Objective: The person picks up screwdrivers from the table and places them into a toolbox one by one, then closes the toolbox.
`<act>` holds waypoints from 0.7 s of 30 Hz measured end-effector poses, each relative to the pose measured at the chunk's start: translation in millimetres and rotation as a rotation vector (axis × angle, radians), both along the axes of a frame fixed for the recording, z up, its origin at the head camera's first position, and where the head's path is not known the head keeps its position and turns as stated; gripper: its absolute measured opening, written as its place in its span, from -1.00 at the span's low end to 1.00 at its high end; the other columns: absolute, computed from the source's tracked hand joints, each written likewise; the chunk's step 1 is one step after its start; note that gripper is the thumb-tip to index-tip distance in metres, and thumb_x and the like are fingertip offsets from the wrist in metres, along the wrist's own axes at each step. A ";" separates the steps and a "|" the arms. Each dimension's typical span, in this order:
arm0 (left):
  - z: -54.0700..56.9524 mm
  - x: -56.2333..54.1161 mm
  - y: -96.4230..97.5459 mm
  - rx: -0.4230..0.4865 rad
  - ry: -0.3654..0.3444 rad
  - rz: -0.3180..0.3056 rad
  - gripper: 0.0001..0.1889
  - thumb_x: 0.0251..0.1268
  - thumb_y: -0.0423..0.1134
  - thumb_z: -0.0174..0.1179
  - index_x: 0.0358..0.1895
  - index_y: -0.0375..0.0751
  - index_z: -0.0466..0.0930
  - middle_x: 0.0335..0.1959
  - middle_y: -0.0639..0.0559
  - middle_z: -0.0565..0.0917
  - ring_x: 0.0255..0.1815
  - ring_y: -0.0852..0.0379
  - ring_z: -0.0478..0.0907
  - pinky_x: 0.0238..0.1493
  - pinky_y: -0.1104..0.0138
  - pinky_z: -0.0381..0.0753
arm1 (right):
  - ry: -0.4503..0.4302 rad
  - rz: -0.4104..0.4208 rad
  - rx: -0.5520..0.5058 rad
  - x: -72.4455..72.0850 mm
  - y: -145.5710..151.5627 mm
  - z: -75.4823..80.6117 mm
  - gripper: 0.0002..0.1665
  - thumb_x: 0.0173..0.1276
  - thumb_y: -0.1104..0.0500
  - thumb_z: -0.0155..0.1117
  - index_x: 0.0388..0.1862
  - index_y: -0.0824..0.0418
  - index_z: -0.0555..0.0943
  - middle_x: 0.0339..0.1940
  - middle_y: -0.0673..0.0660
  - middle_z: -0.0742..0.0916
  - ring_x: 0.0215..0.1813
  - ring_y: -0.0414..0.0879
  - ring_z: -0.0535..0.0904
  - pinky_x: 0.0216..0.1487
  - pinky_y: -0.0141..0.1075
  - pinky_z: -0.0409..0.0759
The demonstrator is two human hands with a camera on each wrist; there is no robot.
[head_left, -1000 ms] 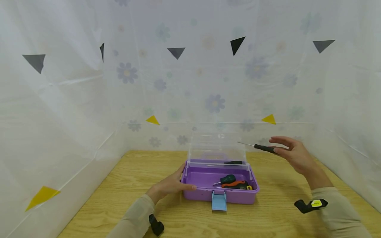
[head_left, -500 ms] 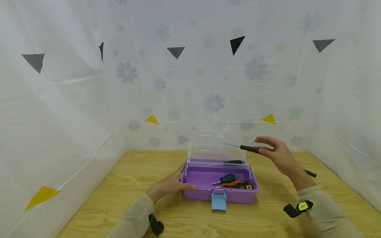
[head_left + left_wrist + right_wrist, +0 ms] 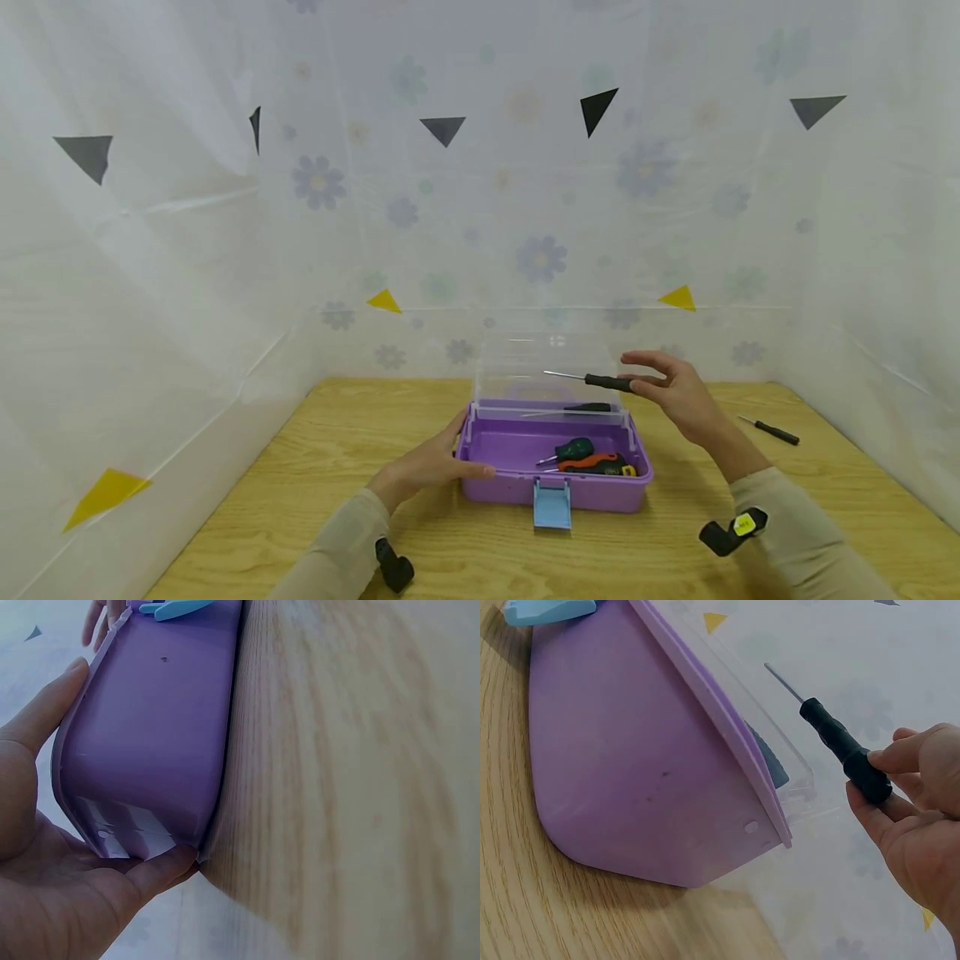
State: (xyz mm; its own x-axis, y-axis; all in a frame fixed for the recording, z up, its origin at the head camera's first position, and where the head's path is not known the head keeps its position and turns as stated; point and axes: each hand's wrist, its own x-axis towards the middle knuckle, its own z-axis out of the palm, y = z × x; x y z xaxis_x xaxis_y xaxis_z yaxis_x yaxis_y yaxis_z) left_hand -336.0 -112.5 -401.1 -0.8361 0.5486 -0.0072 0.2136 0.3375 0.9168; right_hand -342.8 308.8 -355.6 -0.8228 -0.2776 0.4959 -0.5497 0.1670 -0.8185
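Note:
A purple toolbox [image 3: 510, 492] stands on the table with its clear lid [image 3: 547, 367] tipped back. My left hand [image 3: 427, 462] grips its left end, thumb at the front rim and fingers around the side, as the left wrist view [image 3: 82, 892] shows. Above the box's right half, my right hand [image 3: 678, 400] pinches the handle end of a black screwdriver [image 3: 609, 382], its shaft pointing left. Inside the box lie a stubby dark green screwdriver [image 3: 576, 450], an orange-handled tool [image 3: 588, 463] and a black-and-yellow handled tool [image 3: 600, 471]. Another black-handled screwdriver [image 3: 588, 408] lies along the back.
Another black screwdriver [image 3: 776, 432] lies on the wooden table [image 3: 300, 467] to the right, behind my right forearm. A light blue latch [image 3: 552, 507] hangs down at the box's front. White flowered sheeting [image 3: 465, 208] closes in the back and sides.
My right hand has moved left with the black screwdriver, from beside the box to over it. The screwdriver lying on the table has come into sight. My left hand stays on the box.

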 end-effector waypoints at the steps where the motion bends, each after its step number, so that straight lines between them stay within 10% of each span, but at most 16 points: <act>1: 0.0 -0.1 0.1 -0.003 0.002 0.001 0.22 0.26 0.02 0.47 0.72 0.08 -0.34 0.69 -0.15 -0.06 0.65 -0.21 -0.12 0.53 -0.25 -0.15 | -0.003 -0.002 0.003 -0.2 -0.4 -0.5 -0.50 0.61 0.36 0.14 0.47 0.35 0.43 0.38 0.09 0.52 0.21 -0.19 0.65 0.14 -0.36 0.62; 12: 3.2 3.8 0.3 -0.009 0.008 0.004 0.23 0.25 0.02 0.49 0.72 0.10 -0.34 0.69 -0.18 -0.08 0.65 -0.25 -0.13 0.52 -0.27 -0.14 | -0.050 -0.053 0.012 -2.8 -14.6 -8.8 -0.52 0.60 0.33 0.17 0.44 0.40 0.46 0.53 0.44 0.32 0.22 -0.17 0.64 0.10 -0.42 0.60; 21: -1.3 0.9 2.4 0.010 -0.007 -0.006 0.23 0.24 0.00 0.49 0.72 0.08 -0.34 0.68 -0.19 -0.02 0.64 -0.23 -0.07 0.53 -0.25 -0.13 | 0.089 -0.156 0.007 -4.0 -31.5 -10.7 -0.51 0.58 0.38 0.16 0.42 0.51 0.43 0.51 0.36 0.42 0.45 0.38 0.35 0.15 -0.49 0.54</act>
